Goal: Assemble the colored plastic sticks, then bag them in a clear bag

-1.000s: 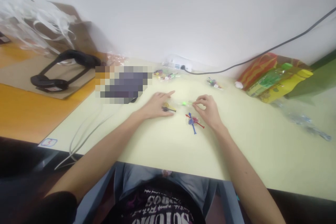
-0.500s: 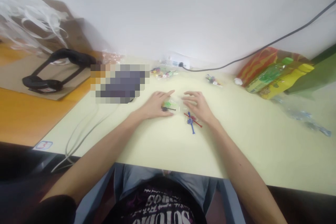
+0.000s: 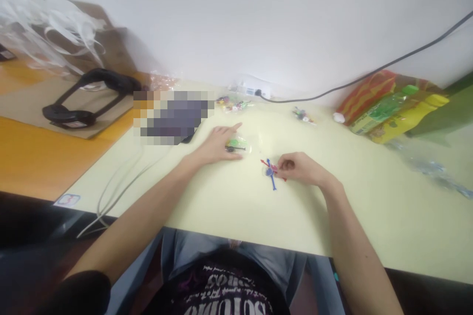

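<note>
My left hand [image 3: 218,145] rests on the table with thumb and fingers spread. In its curve lie a black stick-like plastic piece [image 3: 236,149] and a light green piece [image 3: 238,141], with what looks like clear film around them. My right hand [image 3: 295,168] is closed in a pinch at a small red arrow-shaped plastic piece [image 3: 263,162], whose middle is partly behind the fingertips. Against the red piece, partly crossing it, lies a blue arrow-shaped piece [image 3: 274,183] with a round middle.
Small bags of coloured pieces [image 3: 236,104] and another bag [image 3: 303,115] lie toward the wall. Bottles in yellow and green [image 3: 410,115] lie at right near crumpled clear plastic [image 3: 432,170]. A black-framed device [image 3: 88,96] sits on cardboard at left, and pale cables [image 3: 101,202] hang over the front edge.
My right hand has moved nearer and closed its fingers on the red piece beside the blue one. The left hand stays spread by the black and green pieces.
</note>
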Tool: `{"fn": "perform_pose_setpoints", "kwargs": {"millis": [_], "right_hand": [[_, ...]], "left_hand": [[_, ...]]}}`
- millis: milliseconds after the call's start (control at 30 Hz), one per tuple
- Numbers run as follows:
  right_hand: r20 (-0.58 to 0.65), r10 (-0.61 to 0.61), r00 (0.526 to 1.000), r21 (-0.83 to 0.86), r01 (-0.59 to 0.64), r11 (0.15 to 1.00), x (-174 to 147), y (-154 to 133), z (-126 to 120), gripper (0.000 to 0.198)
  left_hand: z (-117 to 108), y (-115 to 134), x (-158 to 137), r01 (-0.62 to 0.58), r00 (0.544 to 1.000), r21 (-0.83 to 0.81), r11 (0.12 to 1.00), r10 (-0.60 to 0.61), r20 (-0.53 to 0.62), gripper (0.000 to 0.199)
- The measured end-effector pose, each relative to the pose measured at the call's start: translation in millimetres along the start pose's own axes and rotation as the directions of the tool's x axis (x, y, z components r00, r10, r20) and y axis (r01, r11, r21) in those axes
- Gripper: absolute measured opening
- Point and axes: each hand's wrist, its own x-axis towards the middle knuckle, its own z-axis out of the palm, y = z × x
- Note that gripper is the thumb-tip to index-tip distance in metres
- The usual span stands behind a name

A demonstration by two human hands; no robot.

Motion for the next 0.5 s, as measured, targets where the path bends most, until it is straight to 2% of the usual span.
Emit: {"fn": "perform_pose_setpoints", "kwargs": {"millis": [167,367,433,500], "right_hand": [[-0.061,-0.062,0.996,-0.064,0.058,0.996,5,-6,8,0.033],[-0.164,-0.06,0.985,-0.077,0.048,0.996,7,-6,9,0.03],[-0.148,-0.032,0.988,-0.044,0.026,0.999,2,-7,4,0.035],[-0.082,0.008,0.997,-0.027,-0.011,1.0,-4,-9,-1,0.039]], "left_hand": [[0,-1,0,-0.008,1.0,-0.001,1.0,0.008,-0.004,0.11],[0,0,0,-0.007,1.0,-0.003,1.0,0.007,-0.002,0.11],[-1,1,0,-0.007,1.0,-0.007,1.0,0.007,0.0,0.109],[-1,1,-1,-0.008,1.0,-0.009,1.0,0.008,0.006,0.108]]}}
